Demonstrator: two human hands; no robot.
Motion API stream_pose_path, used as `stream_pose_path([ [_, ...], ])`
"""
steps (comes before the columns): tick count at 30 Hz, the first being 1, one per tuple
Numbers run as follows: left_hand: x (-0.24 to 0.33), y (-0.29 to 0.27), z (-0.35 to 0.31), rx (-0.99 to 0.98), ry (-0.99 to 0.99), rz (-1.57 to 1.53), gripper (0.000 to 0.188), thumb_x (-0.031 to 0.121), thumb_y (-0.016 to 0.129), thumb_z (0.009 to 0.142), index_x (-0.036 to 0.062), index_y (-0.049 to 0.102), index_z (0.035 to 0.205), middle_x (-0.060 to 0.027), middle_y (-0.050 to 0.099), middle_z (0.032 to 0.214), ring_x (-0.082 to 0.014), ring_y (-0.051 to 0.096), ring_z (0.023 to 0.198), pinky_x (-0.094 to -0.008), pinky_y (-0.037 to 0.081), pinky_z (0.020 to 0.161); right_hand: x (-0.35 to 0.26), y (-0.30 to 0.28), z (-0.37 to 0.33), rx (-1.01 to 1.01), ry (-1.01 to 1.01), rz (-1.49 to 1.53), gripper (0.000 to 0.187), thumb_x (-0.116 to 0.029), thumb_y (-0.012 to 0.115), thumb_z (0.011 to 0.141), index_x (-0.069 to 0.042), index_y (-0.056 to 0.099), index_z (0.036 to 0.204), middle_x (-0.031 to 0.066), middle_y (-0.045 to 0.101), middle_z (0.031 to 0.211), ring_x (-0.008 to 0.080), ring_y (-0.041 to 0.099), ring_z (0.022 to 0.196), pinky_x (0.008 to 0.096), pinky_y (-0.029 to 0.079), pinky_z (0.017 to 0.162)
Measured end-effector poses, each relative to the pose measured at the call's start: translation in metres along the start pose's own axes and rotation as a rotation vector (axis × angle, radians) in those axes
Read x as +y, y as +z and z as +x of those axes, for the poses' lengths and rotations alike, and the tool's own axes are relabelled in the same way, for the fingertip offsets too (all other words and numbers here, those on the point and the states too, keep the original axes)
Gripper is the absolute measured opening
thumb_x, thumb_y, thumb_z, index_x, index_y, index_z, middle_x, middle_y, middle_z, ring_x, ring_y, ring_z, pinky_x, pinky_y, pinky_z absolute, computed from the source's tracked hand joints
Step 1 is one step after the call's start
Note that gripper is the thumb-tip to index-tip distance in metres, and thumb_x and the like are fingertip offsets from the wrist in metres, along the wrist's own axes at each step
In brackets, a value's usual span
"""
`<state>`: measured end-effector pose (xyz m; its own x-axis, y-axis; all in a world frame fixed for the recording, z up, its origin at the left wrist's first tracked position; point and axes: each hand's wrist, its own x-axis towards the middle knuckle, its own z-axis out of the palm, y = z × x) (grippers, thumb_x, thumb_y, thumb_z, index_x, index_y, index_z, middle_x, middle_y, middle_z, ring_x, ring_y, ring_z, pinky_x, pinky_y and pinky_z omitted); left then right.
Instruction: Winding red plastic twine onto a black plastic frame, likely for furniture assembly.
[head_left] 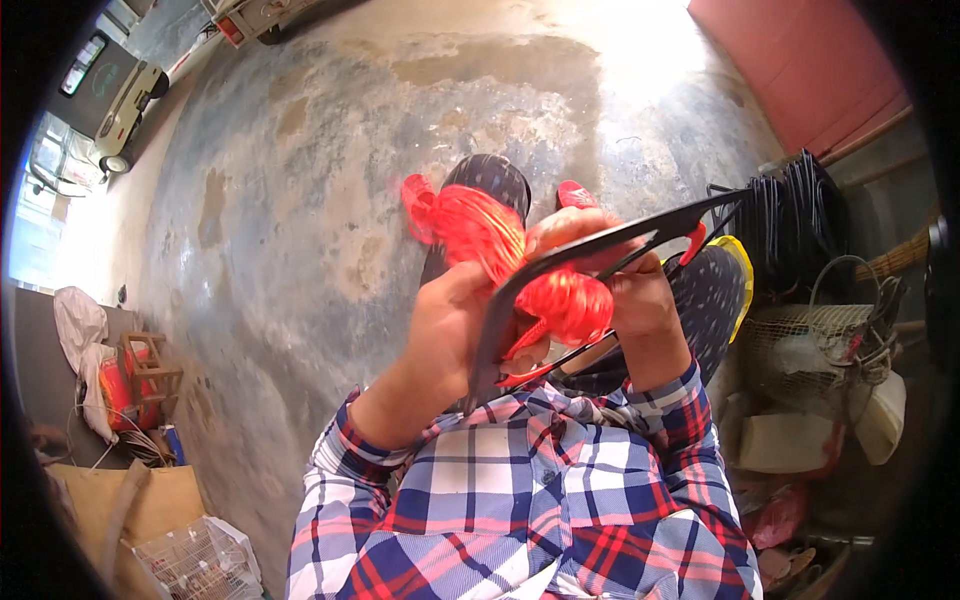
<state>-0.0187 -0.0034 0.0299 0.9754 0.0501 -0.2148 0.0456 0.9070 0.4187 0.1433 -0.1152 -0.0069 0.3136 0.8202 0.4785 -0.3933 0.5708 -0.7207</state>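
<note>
A bundle of bright red plastic twine [500, 255] is held up in front of me by both hands. My left hand [450, 325] grips the lower end of a curved black metal frame [600, 245], which arcs up to the right across the twine. My right hand [625, 275] is closed around the twine and the frame's thin rods near its forked end. A loose tuft of twine [420, 200] sticks out at the upper left. My plaid sleeves [520, 480] fill the lower middle. My legs in dark patterned trousers [715, 295] show behind the hands.
Stained concrete floor [330, 170] stretches ahead. Several black metal frames [790, 215] lean at the right, above a wire basket [810, 345] and clutter. A wooden stool [150, 365], cardboard [150, 500] and a small cage [195, 560] stand at the left. A vehicle [125, 110] stands far left.
</note>
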Motion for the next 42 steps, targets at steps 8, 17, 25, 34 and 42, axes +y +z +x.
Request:
stream_pose_path([
  [8, -0.004, -0.031, 0.002, 0.190, 0.253, 0.068, 0.033, 0.022, 0.061, 0.094, -0.0003, 0.058, 0.118, -0.0112, 0.065, 0.099, -0.0169, 0.063, 0.077, -0.0245, 0.048, 0.059, 0.000, 0.024, -0.029, 0.333, 0.249, -0.274, 0.054, -0.002, 0.078, 0.079, -0.003, 0.053, 0.127, 0.0059, 0.061, 0.121, 0.0149, 0.060, 0.111, 0.0325, 0.049, 0.097],
  [17, 0.004, -0.032, 0.000, 0.057, 0.296, 0.108, 0.042, 0.033, 0.048, 0.098, 0.0013, 0.059, 0.123, -0.0144, 0.063, 0.101, -0.0173, 0.058, 0.071, -0.0261, 0.040, 0.056, -0.023, 0.013, -0.012, 0.437, -0.186, 0.037, 0.040, -0.023, 0.067, 0.093, -0.004, 0.056, 0.126, 0.0128, 0.058, 0.128, 0.0251, 0.058, 0.119, 0.0432, 0.047, 0.103],
  [25, 0.018, -0.059, -0.006, 0.132, 0.404, 0.179, 0.041, 0.036, 0.052, 0.095, 0.0024, 0.061, 0.118, -0.0202, 0.062, 0.097, -0.0196, 0.056, 0.064, -0.0286, 0.040, 0.052, -0.027, -0.041, -0.068, 0.391, 0.115, -0.046, 0.041, -0.027, 0.061, 0.096, -0.004, 0.052, 0.128, 0.0114, 0.063, 0.114, 0.0201, 0.062, 0.101, 0.0382, 0.050, 0.093],
  [34, 0.019, -0.046, 0.006, 0.004, 0.110, 0.361, 0.037, 0.028, 0.049, 0.103, -0.0024, 0.058, 0.121, -0.0198, 0.067, 0.100, -0.0139, 0.059, 0.061, -0.0241, 0.042, 0.050, 0.011, -0.014, -0.012, 0.335, 0.500, -1.004, 0.030, -0.012, 0.073, 0.087, -0.002, 0.060, 0.113, 0.0037, 0.067, 0.098, 0.0111, 0.062, 0.090, 0.0272, 0.049, 0.084],
  [42, -0.002, 0.004, 0.006, 0.091, 0.121, 0.183, 0.037, 0.028, 0.055, 0.100, 0.0009, 0.058, 0.125, -0.0184, 0.066, 0.103, -0.0184, 0.061, 0.064, -0.0282, 0.045, 0.051, 0.013, 0.004, 0.030, 0.372, 0.210, 0.129, 0.030, -0.014, 0.075, 0.087, -0.001, 0.065, 0.112, 0.0030, 0.066, 0.105, 0.0121, 0.061, 0.097, 0.0287, 0.049, 0.090],
])
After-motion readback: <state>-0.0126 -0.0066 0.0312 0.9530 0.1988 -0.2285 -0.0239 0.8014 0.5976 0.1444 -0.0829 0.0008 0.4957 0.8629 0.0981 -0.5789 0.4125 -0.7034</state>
